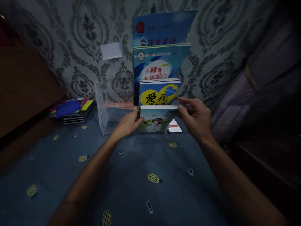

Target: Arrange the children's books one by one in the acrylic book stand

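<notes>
Several books stand upright in tiers in a clear stand (102, 110). At the back rises a tall blue book (164, 26); before it is a teal book (160, 59), then a blue book with a yellow patch (150, 91). The front one is a small green book (156, 121). My left hand (129, 122) is closed on its left edge, thumb in front. My right hand (196, 116) pinches at its upper right corner, with the thumb and index finger near the edge.
A pile of colourful booklets (72, 110) lies at the left by a brown box-like surface (25, 88). A white card (111, 51) shows against the patterned wall. Pale fabric (254, 78) hangs at the right. A patterned cloth (131, 188) covers the table.
</notes>
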Demonstrator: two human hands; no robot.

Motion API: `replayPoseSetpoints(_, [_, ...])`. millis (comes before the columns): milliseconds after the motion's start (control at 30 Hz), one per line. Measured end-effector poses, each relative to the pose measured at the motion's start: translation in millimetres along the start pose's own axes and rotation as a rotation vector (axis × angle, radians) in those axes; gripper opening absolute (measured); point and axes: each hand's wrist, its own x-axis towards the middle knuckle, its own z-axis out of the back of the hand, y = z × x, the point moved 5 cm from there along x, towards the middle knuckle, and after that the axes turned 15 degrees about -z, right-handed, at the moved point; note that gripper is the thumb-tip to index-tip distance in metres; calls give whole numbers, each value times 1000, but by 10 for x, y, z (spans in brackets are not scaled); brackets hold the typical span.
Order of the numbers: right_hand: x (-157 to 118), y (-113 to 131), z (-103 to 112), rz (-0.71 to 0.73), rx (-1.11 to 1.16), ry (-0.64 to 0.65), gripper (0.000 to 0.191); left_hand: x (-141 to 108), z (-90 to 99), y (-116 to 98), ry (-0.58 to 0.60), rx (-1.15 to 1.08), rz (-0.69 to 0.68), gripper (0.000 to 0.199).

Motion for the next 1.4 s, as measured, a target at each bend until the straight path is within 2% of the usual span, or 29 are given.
replayPoseSetpoints(133, [-4, 59, 20, 9, -7, -26, 26, -56, 197, 31, 29, -16, -51, 32])
replayPoseSetpoints(200, [-8, 97, 34, 38, -23, -49, 25, -112, 393, 92, 3, -53, -82, 28])
replayPoseSetpoints(267, [-10, 139, 59, 70, -50, -89, 23, -209, 642, 242, -49, -127, -67, 28])
replayPoseSetpoints(333, [-9, 182, 96, 95, -74, -134, 22, -367, 930, 533, -156, -188, 45, 32])
replayPoseSetpoints(400, [-4, 217, 138, 101, -82, -168, 21, -588, 1246, 910, -331, -120, 161, 36])
replayPoseSetpoints(467, [3, 236, 177, 80, -69, -185, 22, -837, 1496, 1305, -418, 110, 276, 38])
replayPoseSetpoints(533, [6, 241, 204, 39, -36, -185, 25, -1088, 1645, 1685, -386, 429, 456, 41])
replayPoseSetpoints(600, [-5, 260, 225, 22, 0, -193, 26, -1313, 1689, 2014, -274, 654, 657, 54])
replayPoseSetpoints(667, [-30, 308, 239, 47, 3, -218, 24, -1474, 1667, 2251, -179, 730, 757, 64])
replayPoseSetpoints(767, [-84, 432, 249, 161, -50, -258, 21, -1607, 1614, 2461, -108, 775, 782, 69])
replayPoseSetpoints(867, [-146, 561, 244, 275, -126, -259, 18, -1656, 1588, 2565, -70, 835, 761, 64])
replayPoseSetpoints(1033, [-243, 645, 190, 198, -77, -124, 20, -1657, 1586, 2606, 6, 922, 731, 60])
replayPoseSetpoints(1133, [-395, 739, 61, 265, 0, -22, 20, -1649, 1583, 2564, 43, 946, 715, 59])
replayPoseSetpoints(1267, [-782, 856, -333, 420, 23, 233, 25, -1669, 1535, 2455, 54, 961, 716, 58])
replayPoseSetpoints(1400, [-1318, 795, -782, 517, 27, 445, 31, -1719, 1419, 2318, 65, 1005, 686, 56])
